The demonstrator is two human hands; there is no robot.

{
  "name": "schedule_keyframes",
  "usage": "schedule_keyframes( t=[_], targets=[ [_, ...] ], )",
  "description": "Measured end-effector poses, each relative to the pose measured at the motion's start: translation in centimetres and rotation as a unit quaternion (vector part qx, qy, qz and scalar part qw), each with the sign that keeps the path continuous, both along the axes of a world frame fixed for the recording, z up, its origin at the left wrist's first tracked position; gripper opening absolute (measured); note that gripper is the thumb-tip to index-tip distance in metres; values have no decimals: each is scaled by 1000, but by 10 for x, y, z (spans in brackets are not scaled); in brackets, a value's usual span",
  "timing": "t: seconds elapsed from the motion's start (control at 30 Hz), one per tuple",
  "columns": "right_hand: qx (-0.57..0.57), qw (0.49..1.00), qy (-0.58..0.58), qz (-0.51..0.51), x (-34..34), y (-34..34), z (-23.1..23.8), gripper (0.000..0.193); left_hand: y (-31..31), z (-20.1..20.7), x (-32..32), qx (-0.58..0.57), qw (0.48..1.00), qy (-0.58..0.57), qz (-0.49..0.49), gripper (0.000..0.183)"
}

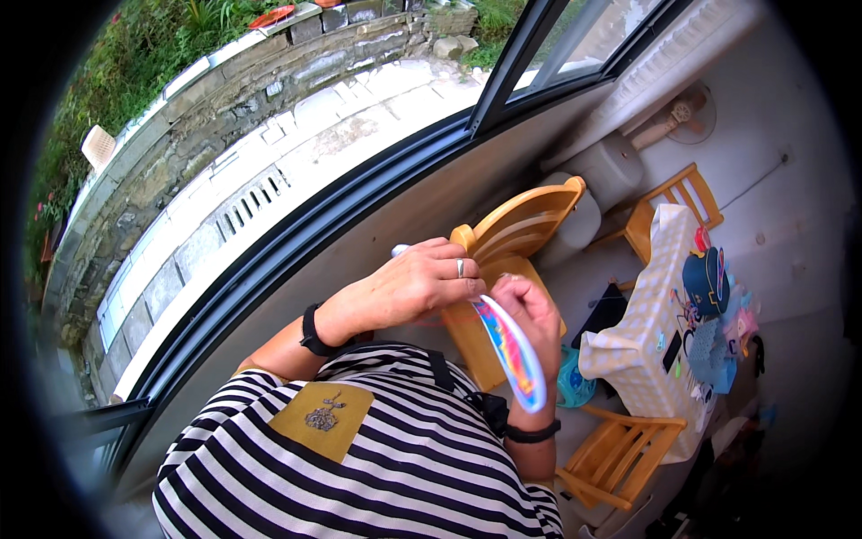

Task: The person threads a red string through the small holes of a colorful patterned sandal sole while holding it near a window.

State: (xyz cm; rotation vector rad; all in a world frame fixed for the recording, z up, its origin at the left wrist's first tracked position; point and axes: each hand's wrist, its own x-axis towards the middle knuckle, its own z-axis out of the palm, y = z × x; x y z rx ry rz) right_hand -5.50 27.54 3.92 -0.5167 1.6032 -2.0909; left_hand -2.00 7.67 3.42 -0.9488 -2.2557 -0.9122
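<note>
In front of my chest my left hand (pixel 417 286), with a ring on one finger and a black band at the wrist, is closed around a long flat thing with a white edge. Its multicoloured part (pixel 510 352), pink, blue and yellow, hangs down toward the right and is slightly blurred. A whitish end pokes out past the left hand's far side. Close beside the strip, my right hand (pixel 532 310) has its fingers curled in. Whatever those fingertips grip is hidden from me. What kind of thing the strip is, I cannot tell.
A wooden chair (pixel 516 220) stands just beyond my hands. To the right, a checked-cloth table (pixel 633 337) carries a dark blue cap-like bag (pixel 705 280) and clutter. Another wooden chair (pixel 624 458) is at lower right. On the left runs a dark window frame (pixel 332 211).
</note>
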Motion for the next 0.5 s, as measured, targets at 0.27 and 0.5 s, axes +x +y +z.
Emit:
schedule_keyframes(
  t=[0.27,0.5],
  targets=[
    [-363,900,-242,1,-30,43,-4,11,0,0,5,252,940,-210,-96,14],
    [-323,920,-190,-115,-28,93,9,7,-56,-2,12,644,724,-247,-9,20]
  ],
)
